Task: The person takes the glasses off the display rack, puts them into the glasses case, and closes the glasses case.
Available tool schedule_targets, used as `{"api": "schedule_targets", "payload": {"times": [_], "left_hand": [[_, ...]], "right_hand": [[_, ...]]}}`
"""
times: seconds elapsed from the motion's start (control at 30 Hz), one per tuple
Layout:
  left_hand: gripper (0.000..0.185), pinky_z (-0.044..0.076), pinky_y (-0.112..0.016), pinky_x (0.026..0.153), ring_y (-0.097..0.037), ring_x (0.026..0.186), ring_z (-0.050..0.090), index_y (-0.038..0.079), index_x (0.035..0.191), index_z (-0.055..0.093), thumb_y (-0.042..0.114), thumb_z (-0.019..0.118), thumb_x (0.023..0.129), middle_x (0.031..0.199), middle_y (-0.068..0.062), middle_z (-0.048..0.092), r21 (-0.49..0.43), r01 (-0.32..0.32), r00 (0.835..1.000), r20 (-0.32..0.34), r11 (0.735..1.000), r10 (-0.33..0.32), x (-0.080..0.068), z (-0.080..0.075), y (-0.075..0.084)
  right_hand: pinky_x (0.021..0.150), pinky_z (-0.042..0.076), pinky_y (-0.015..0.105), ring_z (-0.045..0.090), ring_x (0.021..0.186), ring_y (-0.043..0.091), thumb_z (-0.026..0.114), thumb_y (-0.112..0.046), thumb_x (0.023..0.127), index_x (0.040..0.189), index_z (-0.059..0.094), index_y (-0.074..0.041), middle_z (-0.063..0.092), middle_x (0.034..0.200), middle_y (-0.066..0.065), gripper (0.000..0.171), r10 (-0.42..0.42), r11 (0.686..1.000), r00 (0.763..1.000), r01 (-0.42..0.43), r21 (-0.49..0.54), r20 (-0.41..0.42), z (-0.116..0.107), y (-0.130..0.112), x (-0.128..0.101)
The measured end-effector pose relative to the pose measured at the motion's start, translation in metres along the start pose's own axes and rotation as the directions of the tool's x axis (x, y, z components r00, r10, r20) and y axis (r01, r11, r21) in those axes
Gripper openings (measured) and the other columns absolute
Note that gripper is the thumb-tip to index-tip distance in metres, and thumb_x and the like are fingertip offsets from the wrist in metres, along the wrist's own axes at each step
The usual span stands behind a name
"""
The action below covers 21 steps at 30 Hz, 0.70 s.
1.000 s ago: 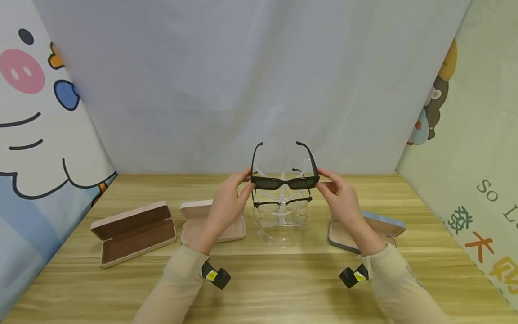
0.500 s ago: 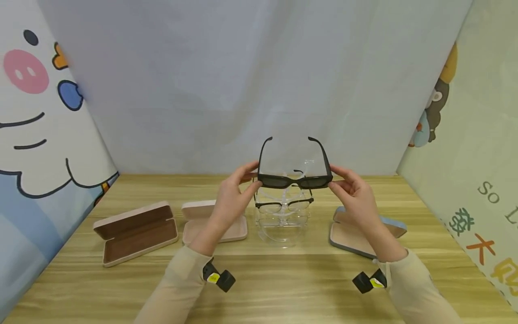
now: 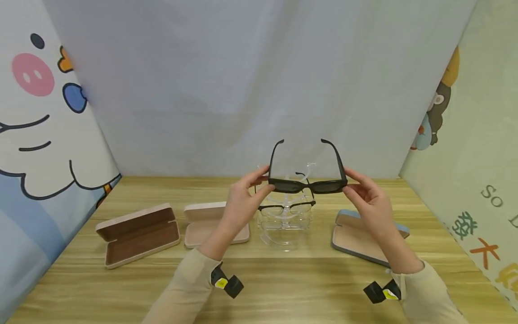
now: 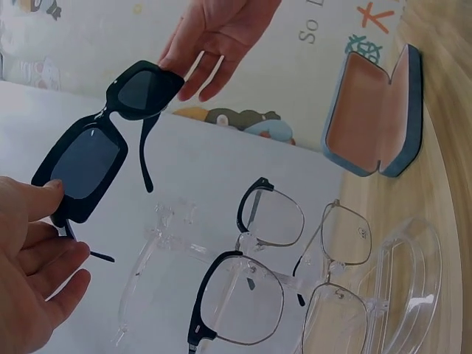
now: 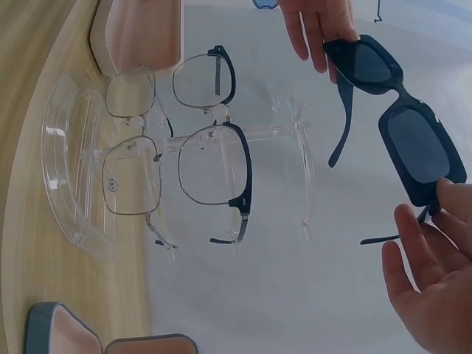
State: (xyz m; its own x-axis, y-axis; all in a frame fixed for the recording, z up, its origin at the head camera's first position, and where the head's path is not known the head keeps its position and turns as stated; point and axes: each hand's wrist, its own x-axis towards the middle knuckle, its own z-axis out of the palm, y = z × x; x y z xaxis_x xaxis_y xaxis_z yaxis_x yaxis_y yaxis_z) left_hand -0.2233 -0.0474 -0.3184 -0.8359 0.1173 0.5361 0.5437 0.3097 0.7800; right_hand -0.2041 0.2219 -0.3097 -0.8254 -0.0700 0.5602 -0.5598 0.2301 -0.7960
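A pair of black sunglasses [image 3: 287, 186] with its temples unfolded is held up between my two hands. My left hand [image 3: 242, 200] pinches its left end between thumb and fingers, and my right hand [image 3: 371, 204] pinches the right end. Both wrist views show the sunglasses [image 4: 88, 158] apart from the clear display stand [image 5: 74, 169], off its top arms. Lower on that stand sit black half-rim eyeglasses [image 5: 242, 162] and, beneath them, thin metal-rimmed eyeglasses [image 4: 335, 284].
Three glasses cases lie opened on the wooden table [image 3: 291, 288]: a brown-lined one [image 3: 141, 243] at far left, a pale pink one [image 3: 198, 231] behind my left forearm, and a blue one [image 3: 344, 238] partly behind my right forearm. A grey curtain [image 3: 202, 90] hangs behind.
Both hands have carried the sunglasses to the right, off-centre from the stand. My right forearm now covers less of the blue case's left side.
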Motion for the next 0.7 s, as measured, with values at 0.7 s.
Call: {"api": "schedule_targets", "payload": {"times": [0.7], "left_hand": [[0.046, 0.047, -0.028, 0.089, -0.020, 0.100, 0.060, 0.010, 0.123, 0.058, 0.013, 0.070, 0.079, 0.111, -0.007, 0.064, -0.075, -0.083, 0.996, 0.040, 0.994, 0.086, -0.006, 0.037, 0.013]], "right_hand": [[0.063, 0.044, 0.011, 0.061, 0.085, 0.002, 0.051, 0.008, 0.087, 0.124, 0.052, 0.004, 0.062, 0.108, -0.007, 0.037, -0.004, 0.994, 0.997, 0.013, 0.112, -0.076, -0.034, -0.004, -0.031]]}}
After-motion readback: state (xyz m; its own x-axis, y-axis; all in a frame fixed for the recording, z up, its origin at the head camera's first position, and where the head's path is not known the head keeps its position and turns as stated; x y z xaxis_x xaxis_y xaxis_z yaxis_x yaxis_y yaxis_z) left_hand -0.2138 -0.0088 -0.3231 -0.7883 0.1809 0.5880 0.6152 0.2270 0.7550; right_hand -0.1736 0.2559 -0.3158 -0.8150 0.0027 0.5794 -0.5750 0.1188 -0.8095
